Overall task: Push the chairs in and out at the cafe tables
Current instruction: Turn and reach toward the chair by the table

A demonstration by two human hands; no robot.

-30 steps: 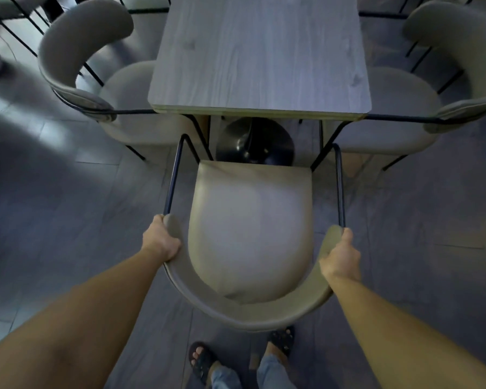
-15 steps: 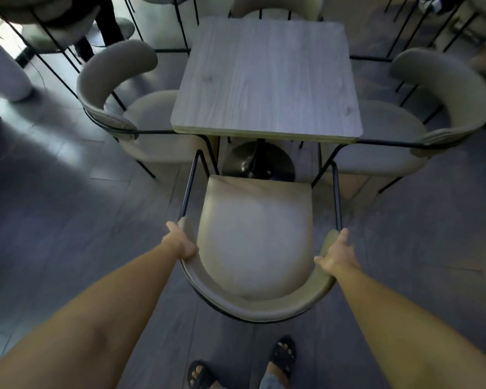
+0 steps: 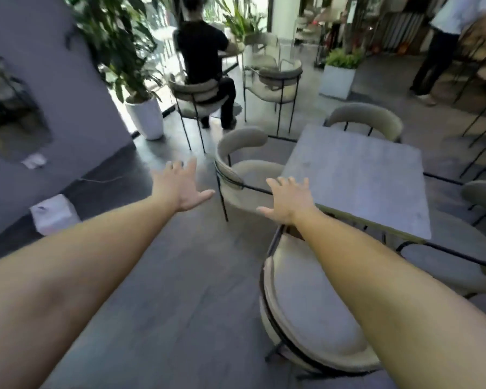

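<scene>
A grey square cafe table [image 3: 357,178] stands at centre right with beige padded chairs on black metal frames around it. The near chair [image 3: 306,313] sits below my right arm, its front edge under the table's near edge. A second chair [image 3: 244,169] stands at the table's left side, its curved back turned toward me. My left hand [image 3: 180,189] is stretched out in the air with fingers spread, left of that chair's back. My right hand [image 3: 289,200] is open too, hovering in front of that chair's seat and the table corner. Neither hand touches anything.
More chairs stand at the table's far side [image 3: 365,116] and right side [image 3: 483,197]. A person in black sits on a chair [image 3: 199,94] further back, beside a white planter [image 3: 148,116]. A grey wall [image 3: 54,94] is left; a white box [image 3: 54,213] lies on the floor.
Both hands have let go of the near chair's backrest and now reach forward, open. My view has swung up and left, toward the chair at the table's left side.
</scene>
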